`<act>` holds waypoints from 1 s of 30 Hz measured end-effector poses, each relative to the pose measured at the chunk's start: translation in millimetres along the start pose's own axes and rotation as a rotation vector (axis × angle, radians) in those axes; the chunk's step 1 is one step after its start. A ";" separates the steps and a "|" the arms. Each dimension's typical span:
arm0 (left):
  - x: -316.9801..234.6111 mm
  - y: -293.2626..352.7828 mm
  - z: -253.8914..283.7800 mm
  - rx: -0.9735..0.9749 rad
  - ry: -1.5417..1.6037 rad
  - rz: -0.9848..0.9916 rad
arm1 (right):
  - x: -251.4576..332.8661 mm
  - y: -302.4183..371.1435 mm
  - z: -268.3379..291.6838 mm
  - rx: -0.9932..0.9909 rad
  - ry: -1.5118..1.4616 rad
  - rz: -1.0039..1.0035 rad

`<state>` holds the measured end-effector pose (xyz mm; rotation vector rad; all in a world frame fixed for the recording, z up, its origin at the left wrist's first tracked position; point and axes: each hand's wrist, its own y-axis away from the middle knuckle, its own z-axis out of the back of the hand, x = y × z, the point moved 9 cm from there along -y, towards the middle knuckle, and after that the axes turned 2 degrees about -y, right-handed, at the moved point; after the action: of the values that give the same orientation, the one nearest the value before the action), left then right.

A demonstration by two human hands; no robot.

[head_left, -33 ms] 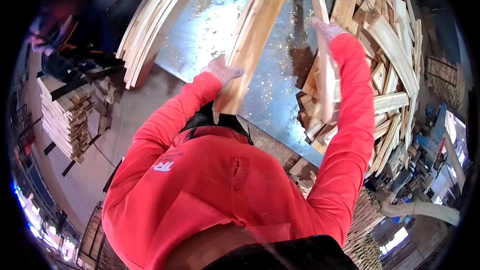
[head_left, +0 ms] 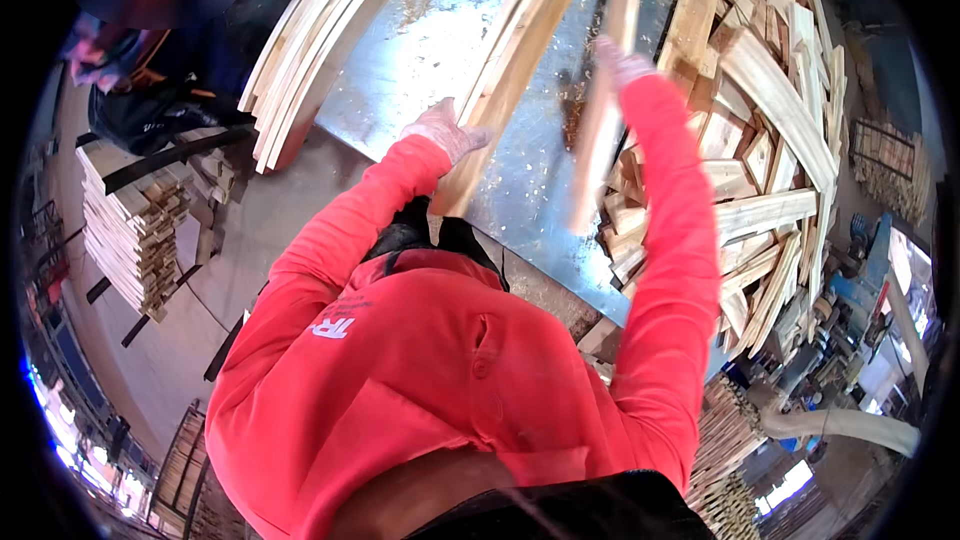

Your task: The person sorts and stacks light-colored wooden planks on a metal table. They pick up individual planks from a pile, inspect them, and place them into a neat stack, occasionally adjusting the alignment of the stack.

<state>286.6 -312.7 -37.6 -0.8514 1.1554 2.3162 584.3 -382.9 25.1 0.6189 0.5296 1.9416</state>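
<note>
My left hand [head_left: 447, 132] lies against the near end of a short stack of boards [head_left: 525, 60] on the metal table. Its thumb reaches over the top and its fingers are spread along the left side. In my right hand [head_left: 622, 62] is a single long wooden plank [head_left: 597, 140], gripped near its middle and tilted lengthwise away from me. Motion blurs both the plank and this hand. Below the plank is the bare metal surface of the table [head_left: 530, 180], sprinkled with wood chips.
Several long boards [head_left: 320, 30] stand stacked at the table's left. A large loose heap of wood pieces [head_left: 765, 130] covers its right side. Stacked lumber [head_left: 130, 230] rests on the floor at left, near another person [head_left: 150, 90]. Machinery [head_left: 830, 330] stands at far right.
My right hand has brought the plank leftward, away from the wood heap and closer to the middle boards. My left hand stays at the stack's end with little movement.
</note>
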 end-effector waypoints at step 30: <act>50.2 -0.3 88.0 -0.306 -0.388 0.079 | -39.6 86.9 -46.6 -0.252 -1.258 -0.039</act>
<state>220.6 -236.2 -30.6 -0.4238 0.6935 2.6132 510.9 -459.3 33.7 1.4386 -0.4813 1.1939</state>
